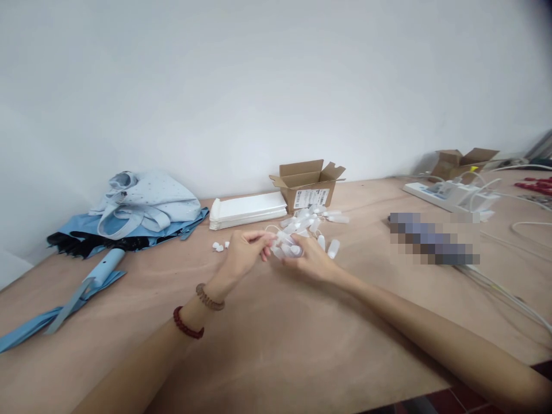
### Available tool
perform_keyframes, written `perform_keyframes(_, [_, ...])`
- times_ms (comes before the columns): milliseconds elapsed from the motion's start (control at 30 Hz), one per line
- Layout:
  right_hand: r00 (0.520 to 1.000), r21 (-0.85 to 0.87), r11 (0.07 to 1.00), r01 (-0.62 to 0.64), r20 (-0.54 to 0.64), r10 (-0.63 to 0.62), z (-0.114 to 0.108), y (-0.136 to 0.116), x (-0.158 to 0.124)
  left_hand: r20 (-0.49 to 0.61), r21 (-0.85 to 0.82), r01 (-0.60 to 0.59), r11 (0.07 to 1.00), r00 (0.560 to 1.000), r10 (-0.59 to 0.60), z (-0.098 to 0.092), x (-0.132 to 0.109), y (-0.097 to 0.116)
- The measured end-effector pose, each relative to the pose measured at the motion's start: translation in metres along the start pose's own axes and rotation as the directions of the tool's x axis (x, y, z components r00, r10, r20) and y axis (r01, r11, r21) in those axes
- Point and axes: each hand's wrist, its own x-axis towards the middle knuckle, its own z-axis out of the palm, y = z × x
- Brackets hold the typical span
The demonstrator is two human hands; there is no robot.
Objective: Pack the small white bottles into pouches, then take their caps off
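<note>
Left hand (244, 253) and right hand (309, 259) close together over plywood table (259, 351), fingers (263, 237) of left hand pressed together, pinching one end of small white plastic bottle (290, 249), right hand curled around it; exact hold partly hidden. Loose pile of similar bottles (311, 225) just beyond, touching right hand. Small white caps (218, 247) left of left hand. Stack of white paper sleeves (245, 210) and open cardboard box (307, 184) behind pile.
</note>
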Motion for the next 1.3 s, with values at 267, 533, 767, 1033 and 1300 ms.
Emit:
perform_keyframes(267, [0.996, -0.070, 0.995, 0.076, 0.050, -0.073, 0.002, -0.001, -0.002, 0.227, -0.179, 0.251, 0.951, 0.951, -0.208, -0.016, 0.005, 0.002])
perform_keyframes(533, [0.994, -0.128, 0.987, 0.092, 0.069, -0.084, 0.002, -0.006, -0.002, -0.005, -0.239, 0.116, 0.964, 0.993, -0.120, 0.001, 0.000, 0.004])
perform_keyframes(767, [0.999, -0.070, 0.996, 0.046, 0.025, -0.045, -0.003, -0.020, 0.000, -0.212, -0.245, 0.005, 0.970, 0.975, -0.059, 0.002, 0.000, 0.018])
perform_keyframes(1033, [0.995, 0.016, 0.996, -0.085, -0.048, 0.086, -0.008, -0.007, 0.003, -0.291, -0.180, -0.036, 0.983, 0.956, -0.018, -0.045, 0.015, 0.011])
perform_keyframes(1300, [1.000, -0.036, 0.999, -0.009, -0.001, 0.009, 0.003, 0.001, 0.001, 0.146, 0.065, 0.051, 0.997, 0.987, -0.060, 0.008, -0.019, 0.005])
